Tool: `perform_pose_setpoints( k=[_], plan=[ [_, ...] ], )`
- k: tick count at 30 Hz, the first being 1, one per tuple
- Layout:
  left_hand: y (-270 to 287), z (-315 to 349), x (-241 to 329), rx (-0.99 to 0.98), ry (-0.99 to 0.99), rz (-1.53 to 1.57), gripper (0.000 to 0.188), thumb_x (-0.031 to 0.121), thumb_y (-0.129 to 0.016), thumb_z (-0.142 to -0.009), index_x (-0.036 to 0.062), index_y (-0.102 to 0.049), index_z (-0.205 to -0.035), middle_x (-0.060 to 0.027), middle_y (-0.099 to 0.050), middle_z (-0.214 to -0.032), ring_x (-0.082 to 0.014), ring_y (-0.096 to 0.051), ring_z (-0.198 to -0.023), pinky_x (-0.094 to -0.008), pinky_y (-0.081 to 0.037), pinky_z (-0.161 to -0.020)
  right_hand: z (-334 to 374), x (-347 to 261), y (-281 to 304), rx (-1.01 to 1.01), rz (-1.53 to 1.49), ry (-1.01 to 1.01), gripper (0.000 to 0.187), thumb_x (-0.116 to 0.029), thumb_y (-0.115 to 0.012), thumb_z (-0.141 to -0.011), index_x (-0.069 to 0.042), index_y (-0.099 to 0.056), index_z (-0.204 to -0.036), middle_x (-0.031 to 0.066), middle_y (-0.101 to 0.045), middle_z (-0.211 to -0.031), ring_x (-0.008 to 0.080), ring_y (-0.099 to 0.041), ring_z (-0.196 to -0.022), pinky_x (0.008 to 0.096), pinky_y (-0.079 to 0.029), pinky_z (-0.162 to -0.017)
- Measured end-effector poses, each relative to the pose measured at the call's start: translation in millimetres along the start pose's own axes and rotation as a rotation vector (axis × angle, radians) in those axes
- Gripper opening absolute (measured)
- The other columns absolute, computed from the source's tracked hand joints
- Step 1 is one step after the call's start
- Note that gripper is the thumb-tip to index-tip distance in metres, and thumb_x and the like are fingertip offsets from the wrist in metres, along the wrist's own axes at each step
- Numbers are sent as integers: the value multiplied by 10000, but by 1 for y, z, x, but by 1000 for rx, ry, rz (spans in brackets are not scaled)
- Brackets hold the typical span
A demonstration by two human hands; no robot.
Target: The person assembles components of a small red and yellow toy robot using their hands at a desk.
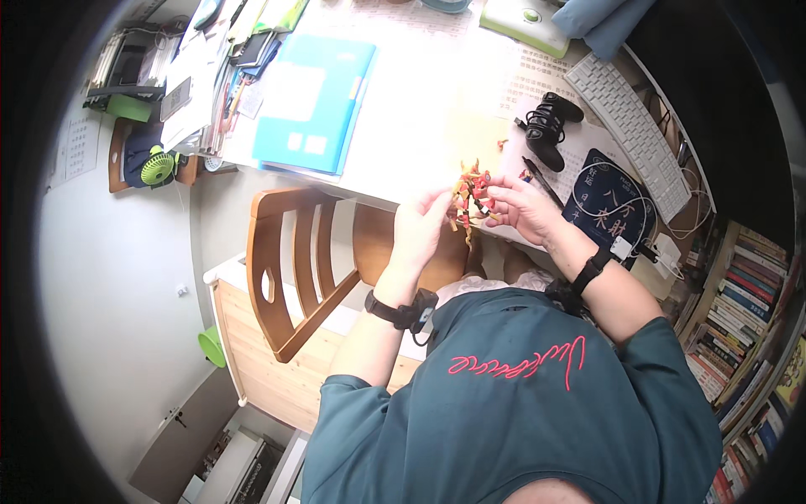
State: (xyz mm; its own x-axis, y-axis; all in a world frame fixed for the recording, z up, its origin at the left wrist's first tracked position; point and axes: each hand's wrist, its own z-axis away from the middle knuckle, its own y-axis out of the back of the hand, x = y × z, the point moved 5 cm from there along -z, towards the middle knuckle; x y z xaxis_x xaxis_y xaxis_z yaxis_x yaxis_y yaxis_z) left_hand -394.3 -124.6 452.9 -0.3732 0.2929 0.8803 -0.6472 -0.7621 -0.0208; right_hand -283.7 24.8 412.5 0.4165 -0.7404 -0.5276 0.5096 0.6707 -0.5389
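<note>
- Both hands are up in front of the chest, just over the near edge of the white desk (pixel 420 109), working on a small red, orange and yellow toy figure (pixel 470 195) held between them.
- Left hand (pixel 417 228): fingers curled in, thumb and fingertips pinching the left side of the figure. Closed on it, though I can't tell exactly which bit it has.
- Right hand (pixel 522 208): fingers bent and gathered at the figure's right side, fingertips touching it. Looks like a light pinch, not a full wrap.
- The figure looks like it's built from lots of little plastic pieces, with thin spiky bits sticking out top and bottom. My guess: very light, stiff, and a bit fragile, so parts could pop off if squeezed hard.
- Best hold, I'd say, is around the chunkier middle, not the skinny ends. Smooth plastic that small can slip, so two-handed fingertip grip makes sense.
- One tiny orange piece (pixel 502 144) sits loose on the desk just above the hands.
- Other stuff around: a black game controller (pixel 550 126) and a pen (pixel 541 181) just to the right, a dark mouse pad (pixel 609 206), a white keyboard (pixel 630 130), a blue folder (pixel 315 101) well off to the left.
- A wooden chair (pixel 298 269) stands below the desk on the left, and each wrist has a black band.
</note>
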Motion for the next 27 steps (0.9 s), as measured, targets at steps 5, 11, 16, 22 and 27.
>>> perform_pose_setpoints(
  k=[5,11,16,22,27],
  plan=[
    [1,0,-10,-38,9,65,259,124,-516,-949,8,-655,-1135,-7,-676,-879,-44,-532,-703,-188,-438,-638,-3,1,-1,-25,2,16,378,-168,-677,-851,-41,-548,-1183,52,-622,-1028,116,-613,-830,288,-530,-713],
    [3,4,-8,-23,-8,55,270,77,-507,-925,26,-656,-1144,-8,-654,-948,-30,-503,-702,-172,-410,-627,1,-3,-5,-66,-2,23,377,-93,-653,-826,-30,-544,-1182,62,-617,-1006,152,-639,-843,295,-531,-704],
    [8,4,-10,34,-10,-9,286,91,-546,-917,33,-632,-1184,-25,-650,-994,-52,-543,-768,-192,-450,-689,3,-4,-3,-90,-77,29,377,-56,-617,-824,-31,-538,-1192,75,-625,-1019,167,-650,-860,301,-534,-703],
    [-9,10,-3,-187,-85,33,436,143,-707,-827,9,-586,-1225,-86,-647,-1095,-99,-604,-844,-252,-494,-790,5,-6,-1,-128,-95,47,417,-41,-595,-826,-40,-516,-1235,93,-638,-1055,175,-654,-871,299,-536,-717],
    [-9,10,-9,-203,-25,22,427,79,-690,-846,37,-573,-1255,-33,-653,-1017,-89,-604,-869,-232,-490,-802,8,-10,-4,-159,-63,64,402,-122,-543,-877,-39,-503,-1268,74,-637,-1066,159,-627,-976,310,-518,-755]
  ],
)
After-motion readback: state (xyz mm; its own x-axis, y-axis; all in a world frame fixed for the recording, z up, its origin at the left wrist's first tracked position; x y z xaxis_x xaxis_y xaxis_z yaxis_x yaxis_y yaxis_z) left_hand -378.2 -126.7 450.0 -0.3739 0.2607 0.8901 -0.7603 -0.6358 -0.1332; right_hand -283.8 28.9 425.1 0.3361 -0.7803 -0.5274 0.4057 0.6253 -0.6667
